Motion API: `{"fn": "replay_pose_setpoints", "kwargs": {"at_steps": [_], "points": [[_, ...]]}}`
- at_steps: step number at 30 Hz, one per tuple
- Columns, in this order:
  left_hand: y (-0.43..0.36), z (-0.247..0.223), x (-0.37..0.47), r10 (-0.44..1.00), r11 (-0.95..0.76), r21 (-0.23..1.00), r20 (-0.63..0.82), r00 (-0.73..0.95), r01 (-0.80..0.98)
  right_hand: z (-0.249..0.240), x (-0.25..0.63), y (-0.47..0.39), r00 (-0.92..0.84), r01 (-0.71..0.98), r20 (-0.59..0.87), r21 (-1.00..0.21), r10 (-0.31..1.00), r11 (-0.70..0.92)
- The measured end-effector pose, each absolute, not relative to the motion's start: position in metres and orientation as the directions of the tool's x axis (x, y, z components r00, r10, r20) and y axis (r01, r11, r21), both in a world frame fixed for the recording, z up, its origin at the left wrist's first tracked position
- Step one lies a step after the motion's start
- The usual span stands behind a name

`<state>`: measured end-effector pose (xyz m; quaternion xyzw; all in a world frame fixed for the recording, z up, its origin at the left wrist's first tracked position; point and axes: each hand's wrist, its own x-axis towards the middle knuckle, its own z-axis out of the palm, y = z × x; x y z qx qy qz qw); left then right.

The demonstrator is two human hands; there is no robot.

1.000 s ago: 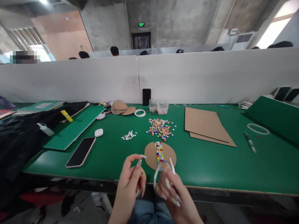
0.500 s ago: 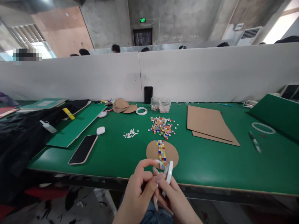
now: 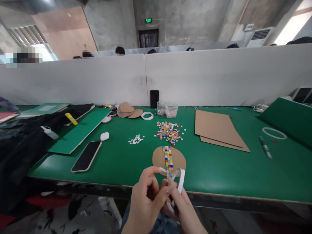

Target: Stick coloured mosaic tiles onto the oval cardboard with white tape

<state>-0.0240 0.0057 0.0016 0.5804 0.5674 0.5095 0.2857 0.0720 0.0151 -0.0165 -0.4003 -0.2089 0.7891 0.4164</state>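
View: head camera.
Left hand (image 3: 146, 200): thumb and fingers are curling in against the right hand, index finger is reaching out above them; whether they are pinching anything is impossible to tell.
Right hand (image 3: 186, 203): is grasping the white ring (image 3: 181, 182).
White ring, place: is standing on edge at lower centre of the frame, within the right hand's grip; the left is touching that hand from the side.
Cardboard oval (image 3: 158, 159): is lying flat just beyond both hands, its long axis running left to right.
Tile band (image 3: 168, 157): is crossing the oval lengthwise away from the hands, left fingertips being nearer its near end.
Exit sign (image 3: 148, 20): is glowing green, upper centre, reading "EXIT".
Wall writing (image 3: 185, 39): is showing faintly, upper centre; illegible.
Pen (image 3: 265, 147): is lying at right; label unreadable.
Yellow tube (image 3: 71, 119): is resting at left; brand unreadable.
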Motion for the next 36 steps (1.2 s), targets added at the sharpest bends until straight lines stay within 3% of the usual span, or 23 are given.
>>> {"fn": "replay_pose_setpoints", "kwargs": {"at_steps": [4,7,15,20,24,30,33,36], "points": [[0.005,0.001,-0.027,0.890,-0.368,0.774,0.454,-0.047,0.515,-0.014,0.072,0.014,-0.306,-0.509,-0.471,-0.654,0.827,-0.561],[0.004,0.002,-0.027,0.863,-0.437,0.718,0.504,0.030,0.542,-0.015,0.073,0.014,-0.280,-0.524,-0.475,-0.653,0.834,-0.547],[-0.005,0.001,-0.031,0.906,-0.397,0.810,0.420,0.045,0.432,-0.021,0.074,0.013,-0.250,-0.601,-0.299,-0.698,0.921,-0.389],[-0.010,0.006,-0.033,0.944,-0.210,0.892,0.292,-0.156,0.399,-0.021,0.071,0.012,-0.345,-0.624,-0.124,-0.710,0.930,-0.326],[-0.012,0.012,-0.032,0.962,-0.164,0.902,0.236,-0.140,0.400,-0.023,0.070,0.010,-0.279,-0.605,-0.185,-0.728,0.942,-0.322],[-0.013,0.010,-0.032,0.939,-0.330,0.795,0.331,0.092,0.508,-0.021,0.075,0.008,-0.216,-0.563,-0.347,-0.720,0.913,-0.406],[-0.012,0.009,-0.030,0.913,-0.406,0.767,0.369,0.177,0.497,-0.017,0.078,0.010,-0.219,-0.556,-0.322,-0.735,0.921,-0.389],[-0.012,0.012,-0.029,0.937,-0.350,0.804,0.303,0.176,0.480,-0.014,0.080,0.012,-0.243,-0.567,-0.267,-0.740,0.933,-0.360]]}}
